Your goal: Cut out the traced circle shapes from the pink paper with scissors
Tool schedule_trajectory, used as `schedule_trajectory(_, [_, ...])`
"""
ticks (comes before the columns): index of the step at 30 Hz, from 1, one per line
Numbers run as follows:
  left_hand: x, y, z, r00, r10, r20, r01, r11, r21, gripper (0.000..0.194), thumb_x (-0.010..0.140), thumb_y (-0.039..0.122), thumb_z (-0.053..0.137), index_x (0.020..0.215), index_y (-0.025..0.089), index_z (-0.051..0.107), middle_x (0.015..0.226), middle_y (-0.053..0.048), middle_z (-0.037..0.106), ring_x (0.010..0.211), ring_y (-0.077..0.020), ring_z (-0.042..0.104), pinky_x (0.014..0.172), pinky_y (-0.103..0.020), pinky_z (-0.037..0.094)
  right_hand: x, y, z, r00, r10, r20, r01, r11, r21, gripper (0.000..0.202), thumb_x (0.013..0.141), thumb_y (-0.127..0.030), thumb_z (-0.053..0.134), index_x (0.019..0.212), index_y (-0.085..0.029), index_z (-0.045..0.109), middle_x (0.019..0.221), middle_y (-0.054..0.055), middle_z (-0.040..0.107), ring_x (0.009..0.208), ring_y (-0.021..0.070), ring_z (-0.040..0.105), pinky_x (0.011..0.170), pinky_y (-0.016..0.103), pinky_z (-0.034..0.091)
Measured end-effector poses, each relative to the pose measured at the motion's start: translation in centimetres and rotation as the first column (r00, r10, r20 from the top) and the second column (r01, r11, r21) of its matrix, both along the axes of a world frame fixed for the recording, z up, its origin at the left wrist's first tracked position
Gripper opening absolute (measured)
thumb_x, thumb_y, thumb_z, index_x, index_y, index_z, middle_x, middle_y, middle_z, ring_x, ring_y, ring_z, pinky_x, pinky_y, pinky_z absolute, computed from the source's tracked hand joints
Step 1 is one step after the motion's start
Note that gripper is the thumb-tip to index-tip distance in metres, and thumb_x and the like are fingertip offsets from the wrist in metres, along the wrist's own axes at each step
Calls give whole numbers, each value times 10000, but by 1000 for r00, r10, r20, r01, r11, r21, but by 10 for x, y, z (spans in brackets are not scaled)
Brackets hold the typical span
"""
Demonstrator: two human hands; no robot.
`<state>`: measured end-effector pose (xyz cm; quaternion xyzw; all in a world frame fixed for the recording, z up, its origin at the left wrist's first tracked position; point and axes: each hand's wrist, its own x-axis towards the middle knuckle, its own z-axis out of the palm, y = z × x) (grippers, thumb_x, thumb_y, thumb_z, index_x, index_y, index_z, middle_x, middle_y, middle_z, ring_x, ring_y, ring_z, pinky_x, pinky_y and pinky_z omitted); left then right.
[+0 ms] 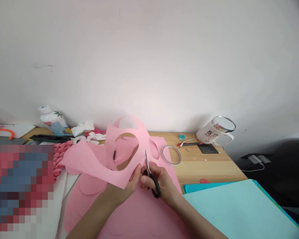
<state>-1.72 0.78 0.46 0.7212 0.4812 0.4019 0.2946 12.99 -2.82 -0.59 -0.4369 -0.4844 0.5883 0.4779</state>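
In right hand point(163, 181), scissors point(154, 181), paper point(121, 177) at left

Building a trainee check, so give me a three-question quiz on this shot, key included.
1. Which hand holds the scissors?
2. True or false: the mug is farther right in the picture than the white ring.
3. Fill in the colour: the left hand grips a cut sheet of ____ paper.

Key: 1. The right hand. 2. True. 3. Pink.
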Motion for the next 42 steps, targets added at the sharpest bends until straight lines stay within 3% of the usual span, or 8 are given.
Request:
schedule_trajectory(5, [4,-1,12,990,-139,19,140,988,-69,212,802,355,488,782,243,666,730,-12,712,743,-200,666,741,-317,551,3,2,-2,999,-6,36,5,1000,14,318,657,-437,719,730,-161,581,535,-53,445,483,92,374,470,230,308])
schedule_trajectory(11, [3,-1,21,979,-31,199,85,960,-268,143,742,304,551,769,218,662,766,-10,721,802,-200,658,704,-289,552,7,2,1,998,60,-32,-59,997,44,362,636,-478,732,713,-158,582,617,-26,478,548,101,372,505,233,307])
schedule_trajectory(16, [4,-1,22,973,-107,205,161,950,-268,258,753,293,529,505,246,586,533,10,669,596,-182,641,685,-287,548,6,0,0,989,103,-111,-98,994,48,368,689,-508,679,668,-161,557,641,-3,517,592,128,456,607,278,396])
schedule_trajectory(22, [5,3,17,922,-40,386,169,936,-307,153,714,302,558,597,216,603,658,-20,683,649,-197,635,595,-309,554,6,0,-2,968,173,-180,-164,985,62,333,754,-489,621,704,-172,534,625,-5,514,597,137,496,612,295,429])
schedule_trajectory(28, [8,-1,21,961,-137,239,193,953,-233,361,779,275,475,427,259,557,468,4,634,634,-188,642,704,-313,554,4,-1,-1,991,73,-111,-66,996,68,367,686,-507,683,690,-169,540,652,-7,487,598,125,429,558,262,365])
schedule_trajectory(35, [6,1,18,980,-170,108,188,965,-185,322,787,259,469,497,259,609,539,28,678,645,-175,659,709,-288,555,3,1,-3,990,39,-137,-29,997,78,378,697,-506,670,631,-172,508,642,-6,471,616,135,418,579,269,356])
schedule_trajectory(42, [5,0,21,985,-147,87,162,966,-200,344,789,277,482,462,259,591,554,34,686,630,-175,653,760,-286,537,7,1,0,989,111,-99,-101,990,103,382,734,-546,608,690,-175,527,636,1,485,610,146,457,593,285,393])
